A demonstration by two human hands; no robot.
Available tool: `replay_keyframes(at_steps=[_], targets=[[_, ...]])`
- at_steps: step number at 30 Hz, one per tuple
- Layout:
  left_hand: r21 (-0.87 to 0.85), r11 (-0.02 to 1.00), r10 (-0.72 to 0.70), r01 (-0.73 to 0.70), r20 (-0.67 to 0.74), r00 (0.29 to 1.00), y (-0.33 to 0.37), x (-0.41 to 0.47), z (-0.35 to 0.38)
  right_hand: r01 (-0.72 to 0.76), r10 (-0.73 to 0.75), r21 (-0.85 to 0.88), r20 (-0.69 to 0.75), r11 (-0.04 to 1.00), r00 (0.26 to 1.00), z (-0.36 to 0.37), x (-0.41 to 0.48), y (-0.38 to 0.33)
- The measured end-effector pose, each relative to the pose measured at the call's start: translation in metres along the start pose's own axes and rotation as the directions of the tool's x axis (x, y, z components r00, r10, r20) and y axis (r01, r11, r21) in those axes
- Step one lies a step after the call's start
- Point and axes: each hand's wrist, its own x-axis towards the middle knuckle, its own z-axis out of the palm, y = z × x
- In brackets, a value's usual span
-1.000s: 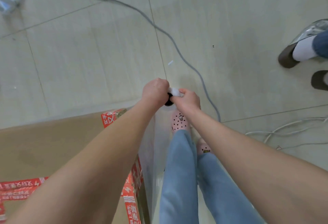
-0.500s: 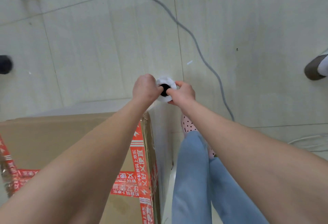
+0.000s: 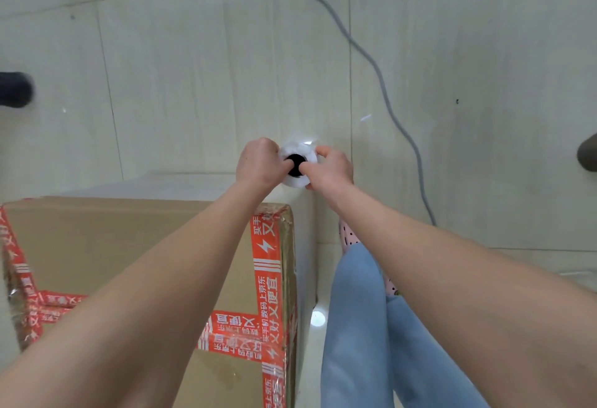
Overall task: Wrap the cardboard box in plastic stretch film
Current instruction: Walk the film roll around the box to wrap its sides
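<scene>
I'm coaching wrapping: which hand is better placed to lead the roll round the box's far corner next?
Probably left. Both hands grip the film roll, but the left hand is on the side nearer the cardboard box, its forearm over the box; the right hand is on the outer side.

This looks like an indoor packing area: a cardboard box (image 3: 129, 246) sealed with red printed tape (image 3: 266, 265) stands on a pale tiled floor (image 3: 200, 78). Beyond the box, a grey cable (image 3: 381, 79) trails across the tiles.
</scene>
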Motion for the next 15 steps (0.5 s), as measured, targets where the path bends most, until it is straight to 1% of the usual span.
replay_keyframes(at_steps=[2, 4, 6, 7, 9, 10, 12, 15], targets=[[-0.003, 0.999, 0.042, -0.042, 0.007, 0.999, -0.002, 0.000, -0.003, -0.015, 0.015, -0.017, 0.011, 1.000, 1.000, -0.001, 0.001, -0.002], [0.030, 0.993, 0.111, -0.112, 0.024, 0.994, -0.001, 0.003, -0.006, -0.022, 0.023, -0.022, 0.038, 1.000, 0.999, 0.000, 0.005, -0.006], [0.076, 0.983, 0.168, -0.170, 0.038, 0.985, -0.001, 0.010, -0.012, 0.015, -0.013, -0.035, 0.055, 0.999, 0.998, 0.002, 0.009, -0.015], [0.105, 0.979, 0.174, -0.177, 0.037, 0.984, 0.000, 0.013, -0.015, 0.041, -0.038, -0.049, 0.057, 0.998, 0.998, 0.004, 0.010, -0.020], [0.115, 0.983, 0.143, -0.142, -0.007, 0.990, 0.001, 0.021, -0.021, 0.084, -0.081, -0.057, 0.048, 0.995, 0.996, 0.006, 0.013, -0.028], [0.084, 0.991, 0.107, -0.103, -0.033, 0.994, 0.001, 0.023, -0.023, 0.095, -0.093, -0.057, 0.032, 0.994, 0.995, 0.006, 0.015, -0.029], [-0.015, 1.000, 0.015, -0.015, -0.052, 0.999, 0.000, 0.026, -0.027, 0.066, -0.066, -0.056, 0.014, 0.996, 0.998, 0.006, 0.015, -0.030], [-0.159, 0.981, -0.117, 0.110, -0.033, 0.993, -0.002, 0.025, -0.029, 0.023, -0.021, -0.045, 0.030, 0.999, 0.999, 0.012, 0.018, -0.032]])
